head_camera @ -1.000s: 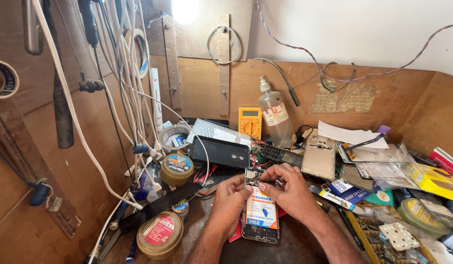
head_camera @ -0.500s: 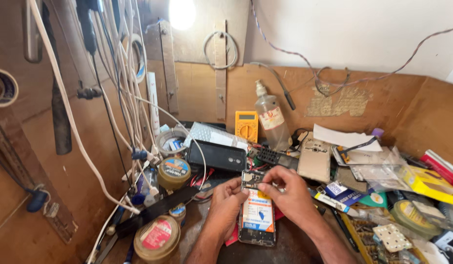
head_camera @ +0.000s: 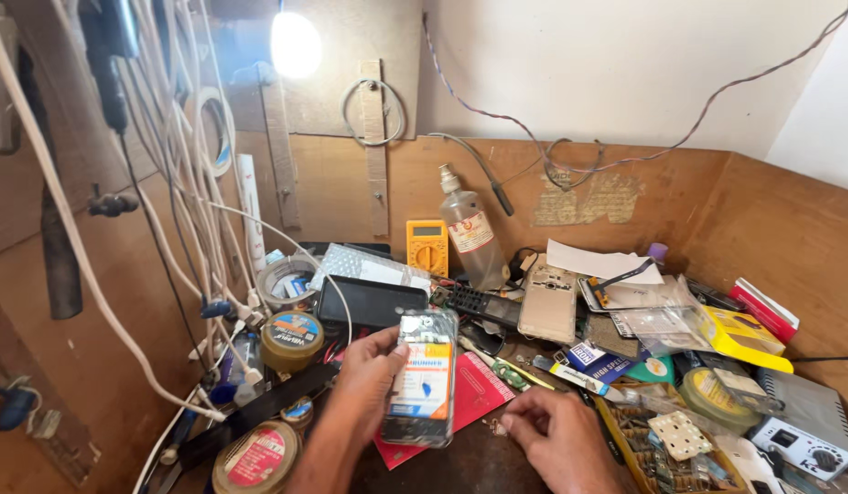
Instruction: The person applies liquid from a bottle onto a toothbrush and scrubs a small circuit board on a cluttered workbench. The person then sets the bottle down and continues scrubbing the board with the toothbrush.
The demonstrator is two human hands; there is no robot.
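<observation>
Seen from above on a cluttered wooden bench (head_camera: pixel 460 462), the left hand (head_camera: pixel 364 380) grips an opened phone (head_camera: pixel 422 377) by its left edge, lifting it clear of the surface and tilting its battery side up toward the camera, seemingly for a closer look. The right hand (head_camera: pixel 556 434) rests loosely curled on the bench just right of the phone, holding nothing visible. Nearby, a round lidded tin (head_camera: pixel 292 338) sits shut with its contents hidden, and a clear plastic bottle (head_camera: pixel 471 240) stands upright against the back wall.
</observation>
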